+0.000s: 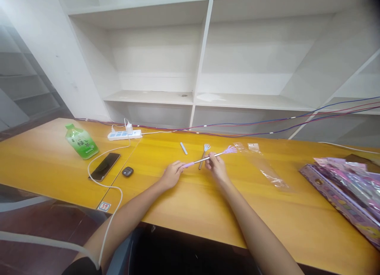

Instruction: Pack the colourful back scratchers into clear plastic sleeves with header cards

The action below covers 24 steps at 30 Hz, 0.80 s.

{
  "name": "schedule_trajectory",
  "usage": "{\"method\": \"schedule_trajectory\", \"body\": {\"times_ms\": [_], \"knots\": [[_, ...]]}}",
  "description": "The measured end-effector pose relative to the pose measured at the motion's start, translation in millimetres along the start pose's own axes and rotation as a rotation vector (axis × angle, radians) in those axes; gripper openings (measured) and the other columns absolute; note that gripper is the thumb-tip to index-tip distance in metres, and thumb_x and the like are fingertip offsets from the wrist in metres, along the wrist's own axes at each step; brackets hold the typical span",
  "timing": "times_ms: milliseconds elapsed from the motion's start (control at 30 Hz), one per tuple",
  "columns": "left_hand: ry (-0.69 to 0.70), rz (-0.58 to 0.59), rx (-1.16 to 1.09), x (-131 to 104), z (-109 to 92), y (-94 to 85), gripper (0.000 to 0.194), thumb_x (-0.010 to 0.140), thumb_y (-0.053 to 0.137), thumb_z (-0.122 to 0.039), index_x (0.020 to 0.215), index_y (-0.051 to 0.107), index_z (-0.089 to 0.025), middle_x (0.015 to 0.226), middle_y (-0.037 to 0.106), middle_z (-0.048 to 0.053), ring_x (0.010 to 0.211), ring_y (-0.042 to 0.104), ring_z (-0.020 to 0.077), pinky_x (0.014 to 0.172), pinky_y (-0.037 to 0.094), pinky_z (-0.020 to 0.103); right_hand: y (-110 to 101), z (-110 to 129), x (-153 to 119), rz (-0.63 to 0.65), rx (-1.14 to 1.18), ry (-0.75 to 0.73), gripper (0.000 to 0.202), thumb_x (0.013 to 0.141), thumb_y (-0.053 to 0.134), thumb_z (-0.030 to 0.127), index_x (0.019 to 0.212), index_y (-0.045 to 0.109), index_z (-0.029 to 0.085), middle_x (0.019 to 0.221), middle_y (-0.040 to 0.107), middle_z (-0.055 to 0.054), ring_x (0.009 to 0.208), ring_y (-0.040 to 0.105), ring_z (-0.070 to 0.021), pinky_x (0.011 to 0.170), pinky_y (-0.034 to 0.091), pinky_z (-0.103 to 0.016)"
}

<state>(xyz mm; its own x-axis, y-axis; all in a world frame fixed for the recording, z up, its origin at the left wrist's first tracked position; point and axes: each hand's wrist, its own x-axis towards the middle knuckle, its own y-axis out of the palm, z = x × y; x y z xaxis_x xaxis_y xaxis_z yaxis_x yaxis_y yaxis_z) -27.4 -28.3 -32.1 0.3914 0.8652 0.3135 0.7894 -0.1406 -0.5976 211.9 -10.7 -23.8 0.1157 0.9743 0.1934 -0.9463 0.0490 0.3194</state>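
A back scratcher with a purple handle, a metal rod [202, 160] and a purple claw head is held level above the table between both hands. My left hand [173, 174] is closed around its handle end. Fingers of my right hand [216, 166] pinch the rod just below the claw head. Behind it on the table lies a second back scratcher with a light-blue claw head [207, 147], its rod partly hidden by the held one. A loose light-blue tube [183, 148], resembling a handle, rests farther left. Clear plastic wrappers [264, 164] lie beyond my right hand.
On the right, a purple box [329, 193] holds several packaged items. To the left are a green bottle [81, 141], a phone [105, 166], a black earbud case [127, 171], a power strip [124, 135] and a white cable [120, 191]. Cables run along the white shelf [148, 96].
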Motion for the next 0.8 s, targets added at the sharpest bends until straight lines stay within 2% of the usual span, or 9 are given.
{"method": "schedule_trajectory", "body": {"times_ms": [200, 367, 500, 633, 700, 800], "knots": [[-0.012, 0.001, 0.029, 1, 3, 1.6, 0.041, 0.108, 0.039, -0.042, 0.121, 0.073, -0.023, 0.101, 0.068, 0.007, 0.095, 0.062, 0.0215, 0.087, 0.046, 0.033, 4, 0, -2, 0.006, -0.011, -0.006, 0.048, 0.081, 0.075, 0.069, 0.082, 0.065, 0.022, 0.064, 0.048, 0.004, 0.050, 0.043, -0.0102, 0.046, 0.035, -0.026], [-0.008, 0.007, 0.044, -1, 0, 0.3, 0.043, 0.108, 0.039, -0.043, 0.121, 0.074, -0.022, 0.099, 0.068, 0.007, 0.092, 0.061, 0.0215, 0.084, 0.046, 0.033, 5, -2, -3, 0.041, 0.033, -0.004, 0.047, 0.080, 0.077, 0.067, 0.082, 0.069, 0.021, 0.065, 0.050, 0.003, 0.051, 0.044, -0.0092, 0.048, 0.037, -0.026], [-0.012, 0.010, 0.018, -2, -4, -0.5, 0.043, 0.108, 0.040, -0.045, 0.122, 0.074, -0.023, 0.102, 0.068, 0.007, 0.093, 0.062, 0.0212, 0.088, 0.046, 0.034, 9, -5, -4, 0.071, 0.022, -0.003, 0.051, 0.079, 0.076, 0.071, 0.083, 0.071, 0.020, 0.063, 0.051, 0.004, 0.049, 0.045, -0.0090, 0.049, 0.039, -0.026], [0.007, 0.017, 0.007, 1, -9, -3.2, 0.044, 0.108, 0.039, -0.046, 0.121, 0.074, -0.023, 0.101, 0.069, 0.007, 0.093, 0.062, 0.0207, 0.089, 0.046, 0.033, 6, -2, 1, 0.106, -0.053, 0.059, 0.057, 0.077, 0.074, 0.075, 0.082, 0.071, 0.019, 0.059, 0.056, 0.002, 0.048, 0.048, -0.0103, 0.049, 0.041, -0.027], [0.034, 0.008, 0.016, 3, -11, -5.5, 0.044, 0.108, 0.039, -0.046, 0.120, 0.074, -0.022, 0.096, 0.067, 0.006, 0.089, 0.061, 0.0199, 0.086, 0.046, 0.032, -4, 4, 8, 0.034, -0.059, 0.093, 0.058, 0.074, 0.076, 0.075, 0.086, 0.071, 0.019, 0.059, 0.058, 0.002, 0.047, 0.049, -0.0104, 0.046, 0.039, -0.026], [0.041, -0.016, 0.018, 4, -13, -9.2, 0.042, 0.106, 0.043, -0.046, 0.114, 0.076, -0.022, 0.089, 0.066, 0.005, 0.082, 0.059, 0.0185, 0.080, 0.045, 0.030, -24, 15, 20, -0.199, 0.053, 0.076, 0.057, 0.070, 0.080, 0.072, 0.093, 0.066, 0.022, 0.064, 0.060, 0.003, 0.045, 0.047, -0.0091, 0.040, 0.035, -0.023]]}}
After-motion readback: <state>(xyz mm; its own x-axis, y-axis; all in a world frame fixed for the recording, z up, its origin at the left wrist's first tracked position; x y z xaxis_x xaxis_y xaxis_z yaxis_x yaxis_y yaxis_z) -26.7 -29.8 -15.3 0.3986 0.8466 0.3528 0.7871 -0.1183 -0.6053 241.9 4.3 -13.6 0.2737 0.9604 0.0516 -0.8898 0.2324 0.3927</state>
